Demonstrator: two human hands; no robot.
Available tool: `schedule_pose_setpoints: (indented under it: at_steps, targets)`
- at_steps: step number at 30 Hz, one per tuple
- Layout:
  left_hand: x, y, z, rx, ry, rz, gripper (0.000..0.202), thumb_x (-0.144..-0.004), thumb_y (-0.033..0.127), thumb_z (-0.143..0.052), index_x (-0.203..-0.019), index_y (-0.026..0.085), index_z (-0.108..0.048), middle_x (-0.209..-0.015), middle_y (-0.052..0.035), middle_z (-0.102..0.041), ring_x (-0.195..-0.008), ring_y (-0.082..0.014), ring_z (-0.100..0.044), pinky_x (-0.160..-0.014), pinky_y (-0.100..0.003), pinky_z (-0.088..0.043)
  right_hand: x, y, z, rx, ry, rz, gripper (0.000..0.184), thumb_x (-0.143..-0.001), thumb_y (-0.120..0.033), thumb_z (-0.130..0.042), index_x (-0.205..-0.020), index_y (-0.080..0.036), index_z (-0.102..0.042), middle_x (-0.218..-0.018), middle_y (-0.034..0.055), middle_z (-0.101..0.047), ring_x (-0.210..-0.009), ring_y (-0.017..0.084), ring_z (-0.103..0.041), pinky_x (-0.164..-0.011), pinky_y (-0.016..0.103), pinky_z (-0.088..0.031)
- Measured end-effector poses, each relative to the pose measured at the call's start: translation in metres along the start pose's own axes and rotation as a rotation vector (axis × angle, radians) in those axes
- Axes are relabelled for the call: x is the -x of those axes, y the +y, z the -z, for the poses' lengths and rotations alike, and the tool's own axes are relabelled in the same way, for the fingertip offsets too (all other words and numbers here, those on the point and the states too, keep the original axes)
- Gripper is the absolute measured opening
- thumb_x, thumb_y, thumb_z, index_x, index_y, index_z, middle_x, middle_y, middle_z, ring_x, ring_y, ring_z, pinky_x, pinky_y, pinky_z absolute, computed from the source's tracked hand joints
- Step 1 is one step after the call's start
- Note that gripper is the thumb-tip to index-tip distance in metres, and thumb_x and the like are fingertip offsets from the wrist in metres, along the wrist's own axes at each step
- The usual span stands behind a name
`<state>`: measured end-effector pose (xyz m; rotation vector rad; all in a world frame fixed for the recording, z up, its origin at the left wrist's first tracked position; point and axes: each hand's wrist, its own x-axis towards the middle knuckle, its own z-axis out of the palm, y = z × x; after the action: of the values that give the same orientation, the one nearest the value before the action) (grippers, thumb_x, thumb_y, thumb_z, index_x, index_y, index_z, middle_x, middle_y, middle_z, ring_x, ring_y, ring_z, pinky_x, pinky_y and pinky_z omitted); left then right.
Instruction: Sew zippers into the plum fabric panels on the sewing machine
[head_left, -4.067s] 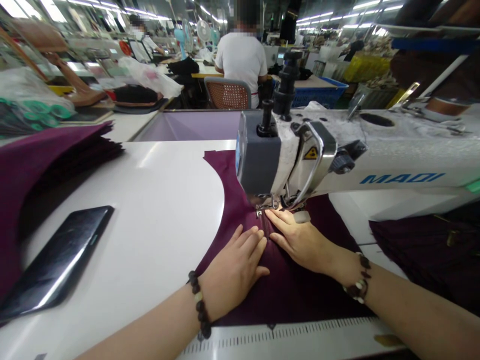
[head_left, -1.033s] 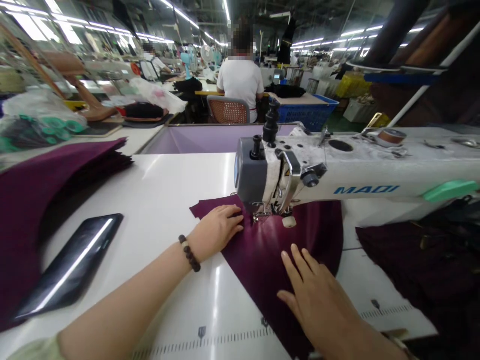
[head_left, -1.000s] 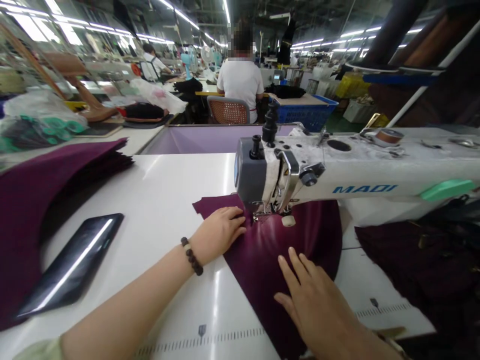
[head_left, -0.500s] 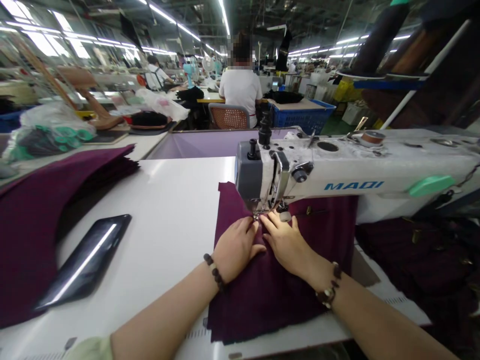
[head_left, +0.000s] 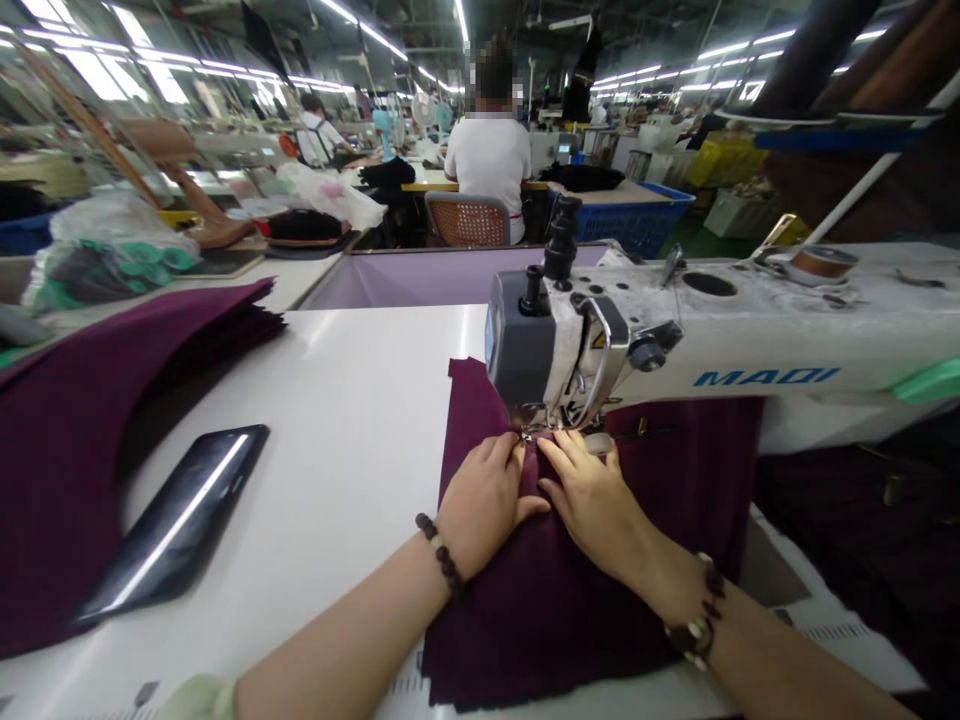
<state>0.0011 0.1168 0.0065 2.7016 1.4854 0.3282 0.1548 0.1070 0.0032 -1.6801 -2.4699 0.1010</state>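
A piece of dark maroon fabric (head_left: pixel 555 610) lies on the white table (head_left: pixel 352 420) under the head of a white MAQI sewing machine (head_left: pixel 675 350). My left hand (head_left: pixel 484 500) lies flat on the fabric just left of the presser foot (head_left: pixel 536 432), fingers stretched toward it. My right hand (head_left: pixel 592 500) presses flat on the fabric just right of the foot, fingertips nearly touching the left hand's. Both wrists wear bead bracelets. Neither hand grips anything.
A black phone (head_left: pixel 176 525) lies on the table at the left. A stack of maroon fabric pieces (head_left: pixel 90 400) sits at the far left. More dark fabric (head_left: pixel 862 520) hangs at the right. A person in a white shirt (head_left: pixel 489 160) sits ahead, back turned.
A second ago my hands were apart and the fabric lay askew; since then the fabric was squared up and both hands came together at the presser foot. They have stayed there for the last half second.
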Motion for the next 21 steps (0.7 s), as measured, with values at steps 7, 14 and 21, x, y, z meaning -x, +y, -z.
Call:
schedule_pose_setpoints:
  at_steps: [7, 14, 21]
  targets:
    - [-0.0006, -0.0004, 0.0008, 0.03, -0.019, 0.011, 0.064, -0.068, 0.051, -0.064, -0.113, 0.009, -0.048, -0.114, -0.0149, -0.052, -0.105, -0.027, -0.049, -0.089, -0.041, -0.042, 0.0011, 0.0056, 0.0025, -0.082, -0.047, 0.025, 0.042, -0.089, -0.021, -0.037, -0.13, -0.018, -0.039, -0.134, 0.012, -0.038, -0.126, 0.028, -0.028, -0.098, 0.06, -0.02]
    - [-0.0014, -0.0014, 0.0038, 0.045, -0.034, 0.016, 0.059, -0.069, 0.051, -0.063, -0.11, 0.011, -0.05, -0.112, -0.0138, -0.051, -0.102, -0.0276, -0.05, -0.084, -0.042, -0.044, 0.0013, 0.008, 0.0009, -0.081, -0.025, 0.048, 0.042, -0.089, -0.023, -0.038, -0.131, -0.02, -0.039, -0.133, 0.0122, -0.039, -0.127, 0.027, -0.027, -0.098, 0.06, -0.018]
    - [-0.0019, 0.0013, 0.0014, 0.017, -0.014, -0.003, 0.063, -0.067, 0.05, -0.065, -0.111, 0.009, -0.049, -0.111, -0.0128, -0.054, -0.105, -0.0261, -0.049, -0.091, -0.038, -0.041, 0.002, 0.0035, 0.0019, -0.037, -0.025, 0.022, 0.041, -0.089, -0.021, -0.036, -0.13, -0.016, -0.041, -0.131, 0.0127, -0.041, -0.125, 0.029, -0.029, -0.099, 0.06, -0.018]
